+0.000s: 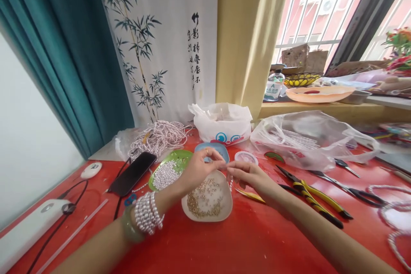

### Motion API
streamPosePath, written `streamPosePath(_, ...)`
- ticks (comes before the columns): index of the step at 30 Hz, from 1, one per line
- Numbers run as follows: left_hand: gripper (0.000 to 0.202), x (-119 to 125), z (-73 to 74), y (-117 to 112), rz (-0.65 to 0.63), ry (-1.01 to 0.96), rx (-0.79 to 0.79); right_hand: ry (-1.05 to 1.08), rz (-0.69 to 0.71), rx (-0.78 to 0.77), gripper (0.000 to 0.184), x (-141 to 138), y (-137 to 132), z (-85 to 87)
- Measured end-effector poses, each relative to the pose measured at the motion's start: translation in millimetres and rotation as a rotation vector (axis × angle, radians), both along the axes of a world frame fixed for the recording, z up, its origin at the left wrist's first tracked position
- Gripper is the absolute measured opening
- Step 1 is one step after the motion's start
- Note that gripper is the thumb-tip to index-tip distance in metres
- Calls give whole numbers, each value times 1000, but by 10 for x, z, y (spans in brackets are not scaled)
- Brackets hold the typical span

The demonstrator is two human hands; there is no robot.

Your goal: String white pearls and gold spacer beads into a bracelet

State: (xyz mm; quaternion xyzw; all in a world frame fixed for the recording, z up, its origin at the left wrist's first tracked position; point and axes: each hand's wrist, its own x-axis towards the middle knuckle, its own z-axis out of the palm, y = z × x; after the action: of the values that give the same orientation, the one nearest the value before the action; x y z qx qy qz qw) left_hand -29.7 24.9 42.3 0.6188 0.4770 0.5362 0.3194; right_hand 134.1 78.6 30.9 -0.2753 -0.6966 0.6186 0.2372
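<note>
Above the cream dish (pixel 207 216) of gold beads, my left hand (pixel 204 165) is closed in a pinch, its fingertips meeting those of my right hand (pixel 247 175). What the left fingers pinch is too small to make out. My right hand is also pinched, and a short strand of pearly beads (pixel 230 184) hangs just below its fingertips. Pearl strands wrap my left wrist above a green bangle (pixel 132 224). Behind the left hand lie a green dish (pixel 181 157) with loose pearly beads (pixel 165 175) and a blue dish (pixel 213 147).
Yellow-and-black pliers (pixel 308 195) and scissors (pixel 349 188) lie at right, near bead strands (pixel 396 218). A phone (pixel 133 174) with cables and a power strip (pixel 38 233) sit at left. Plastic bags (pixel 221 124) and a heap of bead strings (pixel 160 137) stand at the back.
</note>
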Motion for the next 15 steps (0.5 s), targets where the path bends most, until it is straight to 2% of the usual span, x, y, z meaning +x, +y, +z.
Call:
streamPosePath(3,8,70,63,18,-2,-21,23,3,-33,38,18,16,-12,40)
streamPosePath(7,9,89,185,46,-17,-257,4,4,-60,54,14,47,-47,91)
streamPosePath(12,11,-53,395,96,66,-495,89,41,-81,34,13,95,-75,137)
streamPosePath(15,12,-171,451,110,92,-556,123,74,-93,-11,15,132,-100,165)
